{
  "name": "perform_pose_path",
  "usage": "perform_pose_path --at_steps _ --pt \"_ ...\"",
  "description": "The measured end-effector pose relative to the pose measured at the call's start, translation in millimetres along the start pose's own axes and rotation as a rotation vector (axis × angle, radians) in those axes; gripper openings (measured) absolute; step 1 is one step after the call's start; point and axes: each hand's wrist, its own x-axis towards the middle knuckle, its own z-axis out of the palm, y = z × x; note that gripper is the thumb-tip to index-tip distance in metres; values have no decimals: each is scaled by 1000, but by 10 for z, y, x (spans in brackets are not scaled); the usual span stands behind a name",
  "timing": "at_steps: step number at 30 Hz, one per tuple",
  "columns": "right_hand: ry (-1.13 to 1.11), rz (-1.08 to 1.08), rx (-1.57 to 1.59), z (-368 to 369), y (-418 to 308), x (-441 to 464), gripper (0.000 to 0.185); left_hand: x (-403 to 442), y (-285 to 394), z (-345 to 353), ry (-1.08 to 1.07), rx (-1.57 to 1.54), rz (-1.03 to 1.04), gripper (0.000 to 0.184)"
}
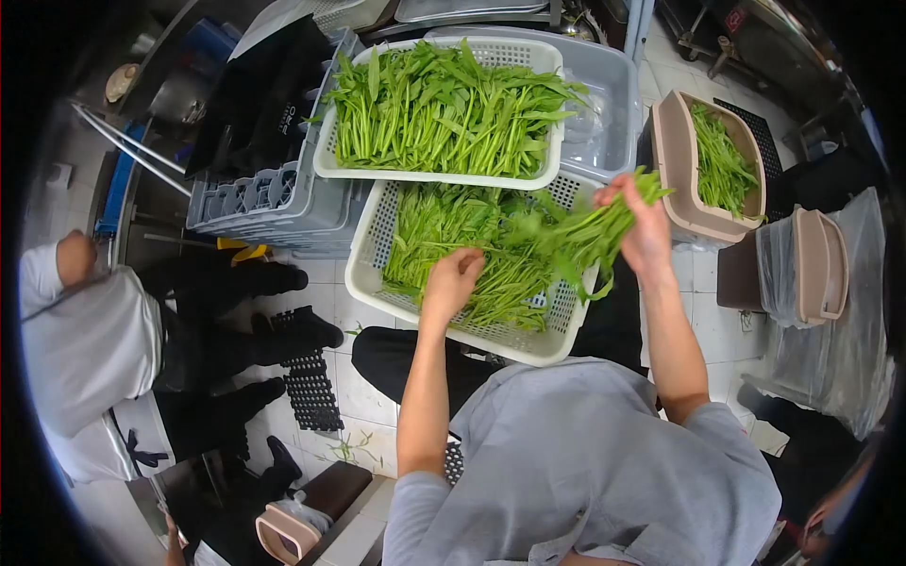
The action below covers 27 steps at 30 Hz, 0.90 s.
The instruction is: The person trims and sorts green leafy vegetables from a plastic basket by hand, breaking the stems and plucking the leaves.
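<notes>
My right hand (645, 231) is closed around a bunch of water spinach (599, 236), raised over the right side of a white perforated basket (557, 347). The stem ends poke out above my fingers, and the leafy part hangs down and to the left. My left hand (451, 283) is over the middle of the same basket, its fingers pinched together at the loose water spinach (425, 226). What lies between those fingertips is hidden. Behind, a second white basket (436, 179), heaped with water spinach laid in rows, overlaps the first one's far rim.
Grey crates (274, 212) stand at the left, and a grey tub (604, 85) sits behind the baskets. At the right are a beige bin (675, 170) holding greens and another lined bin (821, 264). Co-workers (94, 349) stand at the left near a black mat (311, 387).
</notes>
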Motion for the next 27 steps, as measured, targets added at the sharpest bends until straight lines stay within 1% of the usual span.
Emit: perform_pose_path --at_steps 1,2,3,4,6,7,8,10,11,12,14,15,16,17,18,20,21,22,23,24,25,26,27 --pt "4 -38 17 -22 -131 25 25 -16 -61 1 -54 320 -54 30" --pt "66 -74 30 -18 -232 9 26 -39 -121 9 -109 641 -106 31" --pt "69 -100 58 -72 -266 22 26 -54 -221 136 -130 802 -106 28" --pt "74 -127 87 -143 -303 31 25 -79 -343 249 -133 806 -105 28" --pt "70 -150 93 -183 -377 7 24 -108 -458 384 -63 1071 40 26" --pt "65 -171 97 -196 -407 -2 23 -84 -446 365 -48 990 46 25" --pt "72 -178 102 -220 -424 -16 23 -61 -439 314 -53 998 53 25" --pt "96 -166 106 -269 -453 -63 22 -102 -222 160 53 388 -8 24" --pt "97 -169 108 -275 -472 -71 22 -140 -109 81 130 409 52 23" --pt "125 -159 59 -271 -485 -79 23 -183 -16 -4 130 413 53 23" --pt "150 -149 20 -256 -470 -92 23 -282 153 -170 185 215 37 25" --pt "160 -137 -26 -248 -457 -85 24 -328 247 -223 189 223 41 25" --pt "170 -123 -73 -219 -458 -91 25 -383 334 -264 191 149 44 25" --pt "204 -126 -111 -154 -447 -109 22 -425 412 -291 191 74 48 26" --pt "204 -129 -106 -92 -455 -126 22 -454 485 -313 191 79 51 26" --pt "204 -66 -412 28 -468 -161 19 -485 587 -339 171 111 19 24" --pt "151 -151 -515 152 -451 -192 17 -494 594 -331 170 115 23 24" --pt "0 -248 -651 226 -407 -193 15 -503 596 -306 172 154 58 24" --pt "-104 -287 -764 333 -378 -244 14 -505 602 -270 172 193 96 24" --pt "-317 -457 -961 448 -387 -255 21 -545 699 -198 177 280 113 23" --pt "-498 -463 -971 530 -297 -275 27 -566 748 -133 171 374 165 22" --pt "-599 -493 -1106 567 -152 -300 39 -579 798 -64 164 467 216 21" --pt "-652 -499 -1211 686 -74 -343 42 -597 902 20 165 513 287 19"
